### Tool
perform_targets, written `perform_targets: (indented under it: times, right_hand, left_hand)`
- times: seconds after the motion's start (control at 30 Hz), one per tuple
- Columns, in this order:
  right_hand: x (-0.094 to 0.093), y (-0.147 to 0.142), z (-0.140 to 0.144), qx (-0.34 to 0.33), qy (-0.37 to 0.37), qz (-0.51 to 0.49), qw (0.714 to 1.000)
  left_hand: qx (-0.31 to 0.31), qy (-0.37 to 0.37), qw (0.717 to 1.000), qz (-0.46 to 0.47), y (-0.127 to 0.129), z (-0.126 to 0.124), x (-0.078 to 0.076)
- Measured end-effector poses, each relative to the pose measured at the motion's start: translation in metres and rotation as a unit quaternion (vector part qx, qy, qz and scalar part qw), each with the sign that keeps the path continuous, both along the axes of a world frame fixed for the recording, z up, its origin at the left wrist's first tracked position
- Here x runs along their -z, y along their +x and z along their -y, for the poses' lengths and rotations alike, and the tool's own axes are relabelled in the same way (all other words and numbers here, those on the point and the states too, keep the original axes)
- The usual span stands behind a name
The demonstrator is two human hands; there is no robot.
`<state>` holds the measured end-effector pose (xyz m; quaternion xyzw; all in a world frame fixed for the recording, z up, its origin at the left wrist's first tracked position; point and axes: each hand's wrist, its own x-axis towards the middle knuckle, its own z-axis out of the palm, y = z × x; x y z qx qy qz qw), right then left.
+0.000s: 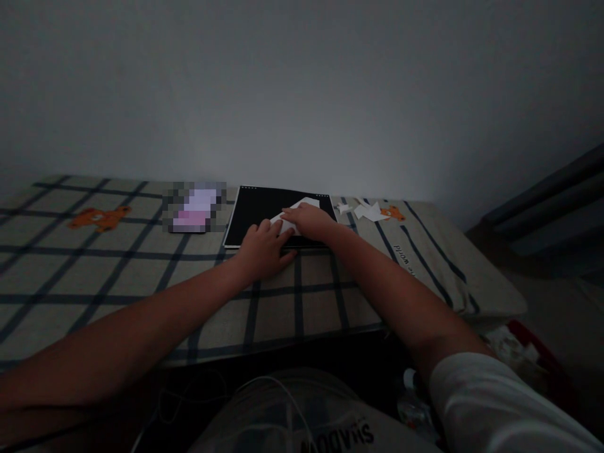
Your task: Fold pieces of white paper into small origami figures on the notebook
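A folded sheet of white paper point(309, 202) lies on a black spiral-bound pad point(250, 211), partly covered by my hands. My left hand point(264, 248) rests at the pad's front edge with its fingers spread; its fingertips touch the near-left part of the paper, and its thumb points right. Laid across the paper from the right is my right hand point(314, 221), its fingers stretched leftward and pressing down close to the left fingertips. The paper under both palms is hidden.
A phone point(193, 211) with a lit, blurred screen lies left of the pad. White folded paper pieces point(370, 211) lie to the right. A checked cloth point(141, 277) covers the table, which meets a grey wall point(302, 94). Below are a plastic bottle point(413, 402) and a red bin point(542, 352).
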<state>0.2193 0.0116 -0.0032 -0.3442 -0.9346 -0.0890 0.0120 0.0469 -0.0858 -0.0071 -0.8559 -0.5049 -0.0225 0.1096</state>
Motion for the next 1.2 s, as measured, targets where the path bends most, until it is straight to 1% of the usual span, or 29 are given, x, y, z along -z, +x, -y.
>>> perform_targets:
  times: [0.23, 0.47, 0.63, 0.8, 1.07, 1.2]
  right_hand:
    - [-0.008, -0.009, 0.009, 0.053, -0.002, -0.011, 0.999]
    - [-0.010, -0.013, 0.011, 0.066, 0.008, 0.001, 0.998]
    - [-0.005, -0.007, 0.010, 0.048, 0.009, 0.009, 0.999]
    - [-0.001, 0.002, 0.011, 0.025, 0.005, -0.009, 1.000]
    - [-0.011, -0.011, 0.020, 0.068, 0.008, 0.014, 0.998]
    - [-0.010, -0.009, 0.018, 0.062, 0.004, 0.015, 0.998]
  left_hand:
    - [0.002, 0.017, 1.000, -0.003, 0.000, -0.001, 0.003]
    - [0.004, 0.022, 1.000, -0.003, 0.000, 0.000, 0.003]
    - [0.000, 0.009, 1.000, 0.002, 0.000, -0.001, 0.003]
    - [-0.003, 0.009, 1.000, 0.001, 0.000, -0.002, 0.004]
    - [0.004, 0.019, 1.000, 0.000, 0.000, -0.001, 0.005]
    - [0.005, 0.022, 1.000, -0.006, -0.001, -0.001, 0.005]
